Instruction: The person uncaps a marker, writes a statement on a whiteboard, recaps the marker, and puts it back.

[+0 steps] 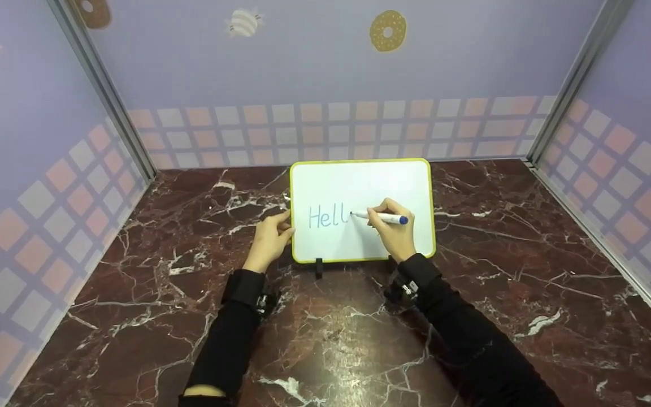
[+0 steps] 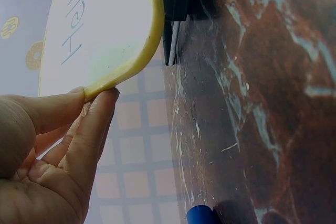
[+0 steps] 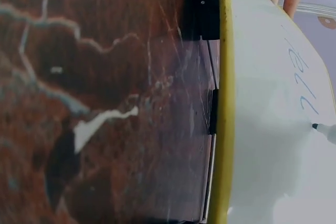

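A small whiteboard [image 1: 331, 181] with a yellow frame stands tilted back on black feet. Blue handwriting [image 1: 327, 216] on it reads "Hell". My left hand [image 1: 270, 238] holds the board's left edge; the left wrist view shows thumb and fingers [image 2: 92, 124] pinching the yellow rim [image 2: 131, 66]. In my right hand [image 1: 398, 233] is a white marker [image 1: 381, 216] with a blue end, its dark tip at the board just right of the last letter. The right wrist view shows the marker tip [image 3: 315, 126], but the right hand lies outside it.
The board rests on a dark red marbled tabletop [image 1: 337, 339]. Purple walls [image 1: 314, 68] with checks and doughnuts enclose the back and sides. Black feet [image 1: 319, 268] jut out under the board. A blue cylindrical thing [image 2: 201, 214] shows low in the left wrist view.
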Tool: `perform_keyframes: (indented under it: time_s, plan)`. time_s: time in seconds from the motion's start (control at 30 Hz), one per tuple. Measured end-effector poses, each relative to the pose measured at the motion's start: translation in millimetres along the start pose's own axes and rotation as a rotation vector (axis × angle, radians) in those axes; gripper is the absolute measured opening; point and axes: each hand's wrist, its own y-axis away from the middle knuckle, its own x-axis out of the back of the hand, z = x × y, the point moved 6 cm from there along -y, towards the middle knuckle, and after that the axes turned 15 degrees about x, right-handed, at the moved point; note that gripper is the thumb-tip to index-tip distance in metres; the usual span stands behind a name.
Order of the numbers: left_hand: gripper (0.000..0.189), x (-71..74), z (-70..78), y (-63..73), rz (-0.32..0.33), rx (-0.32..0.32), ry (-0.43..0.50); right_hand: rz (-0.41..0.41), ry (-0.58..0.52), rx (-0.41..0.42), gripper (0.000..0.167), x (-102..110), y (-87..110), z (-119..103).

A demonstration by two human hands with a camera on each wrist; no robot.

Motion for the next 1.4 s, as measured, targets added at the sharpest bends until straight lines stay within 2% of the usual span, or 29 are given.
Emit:
perform_keyframes:
  time_s: [0.2, 0.37, 0.57, 0.73, 0.83, 1.13, 1.23, 1.4]
  plan:
    - [0.050, 0.3, 1.0, -0.1, 0.002, 0.004, -0.005, 0.033, 0.013, 0.013, 0.018, 4, 0.7, 0]
    - [0.050, -0.2, 0.3, 0.0, 0.002, 0.016, -0.011, 0.016, 0.008, 0.020, 0.022, 3, 4.9, -1]
    - [0.050, -0.6, 0.1, 0.0, 0.008, 0.008, -0.010, -0.010, -0.002, -0.012, 0.021, -4, 5.9, -1]
    - [0.049, -0.9, -0.6, 0.2, 0.002, 0.001, 0.001, 0.018, 0.006, -0.006, 0.018, -5, 0.3, -3]
    - [0.049, -0.5, -1.1, -0.4, 0.008, 0.002, 0.008, 0.063, 0.000, -0.009, 0.019, 1, -1.5, -4]
    - [0.049, 0.0, -0.3, -0.8, 0.014, -0.009, 0.003, 0.179, -0.054, -0.096, 0.026, 32, 4.1, 11]
    - [0.050, -0.5, -0.9, -0.4, 0.002, 0.011, 0.003, 0.198, -0.077, -0.088, 0.027, 39, 5.4, 13]
    - [0.050, -0.7, -0.3, 0.3, 0.005, 0.009, -0.006, 0.199, -0.095, -0.058, 0.026, 43, 5.6, 13]
